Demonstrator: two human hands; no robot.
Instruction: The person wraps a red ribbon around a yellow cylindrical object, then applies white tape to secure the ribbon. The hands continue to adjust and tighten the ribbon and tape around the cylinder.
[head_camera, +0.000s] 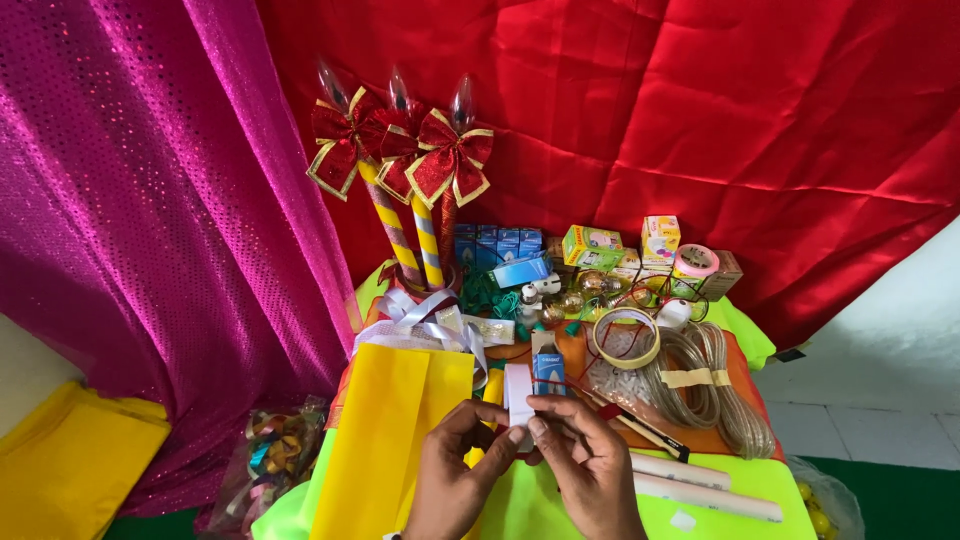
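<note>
While both hands pinch it low over the desk (740, 475), the small blue-and-white box (530, 385) looks mid-opening — left hand (455, 465) fingers clamped on its white flap, right hand (590, 460) fingers gripping its body — next, a steady pull.

**A makeshift craft corner for festive decorations**

A small work table (740, 475) covered in lime-green and orange cloth stands against draped red satin (700, 110) and sequined magenta fabric (130, 220), a set-up that reads as a home craft workspace rather than a shop. Three candle-shaped lamps (420, 190) with red-and-gold bows rise at the back. Around them lie small bulb boxes (500, 245), a tape roll (624, 338), coiled clear cable (715, 385), ribbon (420, 315) and yellow sheets (385, 430). Tiled floor (870, 430) shows at right.
</note>
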